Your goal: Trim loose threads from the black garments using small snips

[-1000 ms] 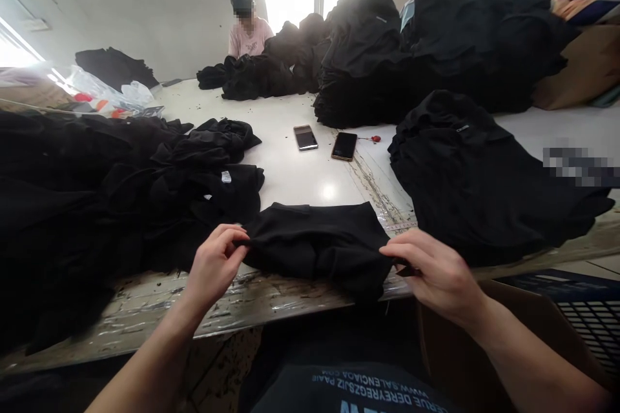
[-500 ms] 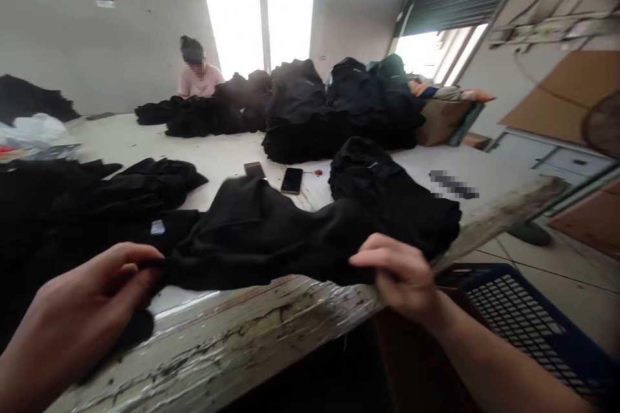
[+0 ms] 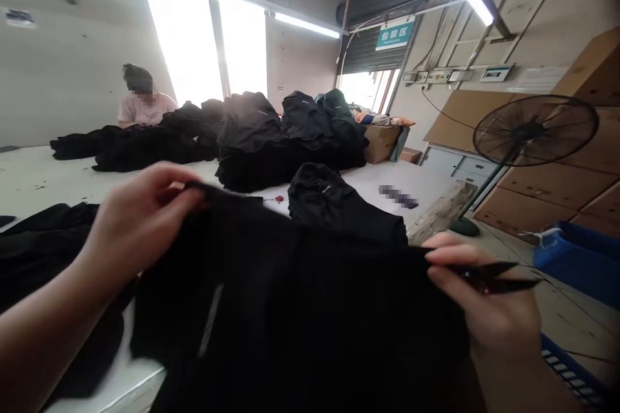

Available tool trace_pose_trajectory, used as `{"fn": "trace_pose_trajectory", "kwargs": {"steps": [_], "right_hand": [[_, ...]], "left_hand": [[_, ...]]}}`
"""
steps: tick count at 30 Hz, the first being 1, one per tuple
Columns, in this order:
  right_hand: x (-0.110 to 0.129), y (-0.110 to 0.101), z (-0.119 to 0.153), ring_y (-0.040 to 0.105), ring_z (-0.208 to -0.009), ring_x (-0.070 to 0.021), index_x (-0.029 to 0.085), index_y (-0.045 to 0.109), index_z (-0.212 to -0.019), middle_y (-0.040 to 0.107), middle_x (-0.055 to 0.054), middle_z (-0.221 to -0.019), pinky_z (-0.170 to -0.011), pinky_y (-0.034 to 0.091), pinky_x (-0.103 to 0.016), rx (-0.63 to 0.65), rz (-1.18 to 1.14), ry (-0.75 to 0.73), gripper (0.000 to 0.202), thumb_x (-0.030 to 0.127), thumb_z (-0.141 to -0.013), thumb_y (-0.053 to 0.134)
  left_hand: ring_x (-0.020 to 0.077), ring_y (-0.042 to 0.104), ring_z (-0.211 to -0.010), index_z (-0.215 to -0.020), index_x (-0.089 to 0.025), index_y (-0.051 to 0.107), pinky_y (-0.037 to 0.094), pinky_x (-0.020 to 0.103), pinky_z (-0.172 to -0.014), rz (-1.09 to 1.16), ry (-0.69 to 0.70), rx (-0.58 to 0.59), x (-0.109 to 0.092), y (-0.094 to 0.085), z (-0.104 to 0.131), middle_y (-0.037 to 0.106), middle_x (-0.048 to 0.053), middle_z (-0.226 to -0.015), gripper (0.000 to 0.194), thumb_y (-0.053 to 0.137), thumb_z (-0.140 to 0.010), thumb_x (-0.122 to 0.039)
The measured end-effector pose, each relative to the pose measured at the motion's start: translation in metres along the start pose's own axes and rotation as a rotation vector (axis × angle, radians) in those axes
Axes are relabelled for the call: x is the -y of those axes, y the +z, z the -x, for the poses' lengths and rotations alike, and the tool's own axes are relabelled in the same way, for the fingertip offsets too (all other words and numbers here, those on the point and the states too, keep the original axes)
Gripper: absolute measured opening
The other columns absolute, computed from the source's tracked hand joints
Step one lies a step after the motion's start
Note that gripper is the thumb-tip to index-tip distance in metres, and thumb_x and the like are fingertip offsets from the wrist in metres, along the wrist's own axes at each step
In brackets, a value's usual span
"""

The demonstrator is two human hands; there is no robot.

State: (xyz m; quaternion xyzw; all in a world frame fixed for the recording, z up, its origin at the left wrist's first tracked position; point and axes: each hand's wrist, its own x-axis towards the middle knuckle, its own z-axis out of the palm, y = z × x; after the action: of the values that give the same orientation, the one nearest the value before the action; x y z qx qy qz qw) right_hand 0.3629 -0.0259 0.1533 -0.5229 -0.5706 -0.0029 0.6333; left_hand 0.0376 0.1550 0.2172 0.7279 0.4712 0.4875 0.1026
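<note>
A black garment (image 3: 329, 316) hangs stretched between my two hands, with a pale printed strip on its left part. My left hand (image 3: 140, 226) pinches its upper left edge between thumb and fingers. At the upper right corner, my right hand (image 3: 504, 316) grips the cloth between thumb and forefinger. Dark thread snips (image 3: 508, 279) also sit in that hand, their blades pointing right. Just beyond the cloth lies a folded black garment stack (image 3: 334, 200) with a small pale logo. The lower end of the held garment runs out of view.
Large black garment piles (image 3: 285, 148) stand farther back on the white table (image 3: 29, 174), more black cloth (image 3: 48, 239) at left. A person (image 3: 145, 106) sits behind the table. At right are a floor fan (image 3: 533, 132), cardboard boxes (image 3: 547, 193) and a blue crate (image 3: 581, 258).
Both hands have lifted the black garment off the table edge and spread it upright. The snips now show in my right hand. The view has turned right and tilted up.
</note>
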Motion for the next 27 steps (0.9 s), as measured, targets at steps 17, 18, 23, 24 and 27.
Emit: {"fn": "trace_pose_trajectory", "kwargs": {"steps": [17,18,23,24,27], "right_hand": [[-0.191,-0.002,-0.098,0.059,-0.087,-0.0266,0.015,0.068,-0.078,0.063,-0.011,-0.085,-0.084,0.045,-0.043,-0.050,0.686,0.281,0.017,0.022,-0.077,0.053],[-0.184,0.010,-0.100,0.058,-0.093,-0.0268,0.015,0.068,-0.084,0.062,-0.013,-0.092,-0.089,0.043,-0.043,-0.012,0.698,0.225,0.021,0.022,-0.080,0.049],[-0.152,0.086,-0.079,0.059,-0.092,-0.0183,0.022,0.066,-0.096,0.062,-0.006,-0.101,-0.086,0.048,-0.029,0.357,0.654,-0.032,0.020,0.020,-0.086,0.049],[-0.150,0.097,-0.069,0.060,-0.090,-0.0176,0.023,0.066,-0.097,0.063,-0.005,-0.099,-0.081,0.050,-0.027,0.415,0.652,-0.062,0.021,0.018,-0.085,0.050],[-0.154,0.111,-0.046,0.060,-0.091,-0.0190,0.022,0.066,-0.099,0.063,-0.006,-0.100,-0.074,0.052,-0.026,0.491,0.661,-0.108,0.028,0.010,-0.083,0.047]], "left_hand": [[0.0261,0.057,-0.101,-0.113,-0.018,0.057,0.051,0.042,-0.086,0.149,0.450,0.666,-0.010,0.203,0.080,0.058,0.012,-0.112,0.033,0.060,-0.083,-0.030],[0.0262,0.058,-0.098,-0.116,-0.018,0.056,0.052,0.041,-0.084,0.169,0.438,0.746,-0.012,0.203,0.097,0.059,0.012,-0.110,0.039,0.064,-0.080,-0.033],[0.0238,0.060,-0.097,-0.109,-0.022,0.063,0.052,0.036,-0.084,0.347,0.396,0.921,-0.026,0.189,0.129,0.063,0.009,-0.110,0.034,0.068,-0.076,-0.030],[0.0217,0.061,-0.095,-0.107,-0.023,0.064,0.053,0.034,-0.082,0.417,0.365,0.901,-0.029,0.176,0.125,0.063,0.009,-0.109,0.029,0.065,-0.079,-0.030],[0.0158,0.064,-0.078,-0.096,-0.026,0.067,0.055,0.027,-0.069,0.580,0.270,0.750,-0.043,0.111,0.103,0.067,0.007,-0.096,0.017,0.055,-0.086,-0.033]]}}
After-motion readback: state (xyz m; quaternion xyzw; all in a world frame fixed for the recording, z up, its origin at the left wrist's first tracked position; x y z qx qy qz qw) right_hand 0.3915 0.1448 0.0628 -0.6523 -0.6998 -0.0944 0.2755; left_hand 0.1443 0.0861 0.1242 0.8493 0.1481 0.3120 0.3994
